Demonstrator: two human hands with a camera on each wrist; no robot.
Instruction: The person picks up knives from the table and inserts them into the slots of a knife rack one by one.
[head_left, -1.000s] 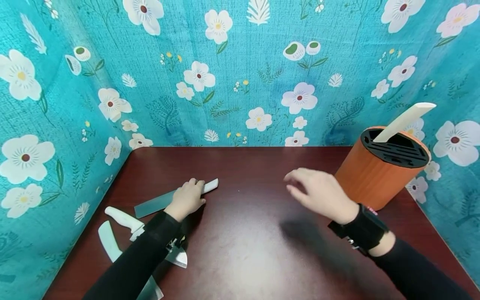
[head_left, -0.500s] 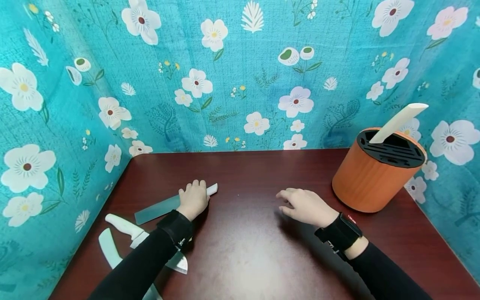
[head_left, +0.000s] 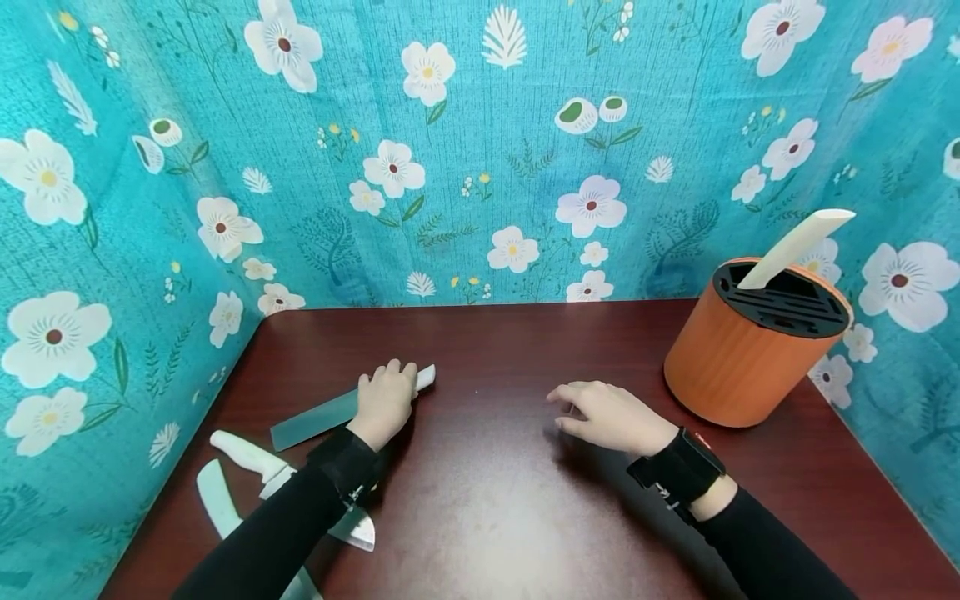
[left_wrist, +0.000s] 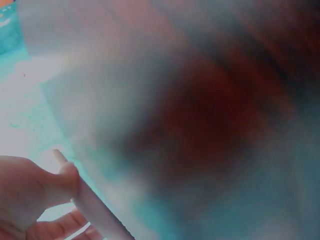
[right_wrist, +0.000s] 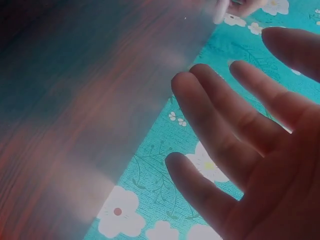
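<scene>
Head view shows the left hand (head_left: 385,407) gripping a knife (head_left: 318,421) on the table's left side, its long axis slanting, blade toward the near left, pale handle (head_left: 425,377) toward the far right. Left wrist view reveals thumb (left_wrist: 65,182) and fingers around the handle; right wrist view, the right hand (head_left: 611,417) with fingers (right_wrist: 215,122) loosely spread. Glossy dark-red table (head_left: 495,475) meets turquoise floral cloth (head_left: 465,108).
</scene>
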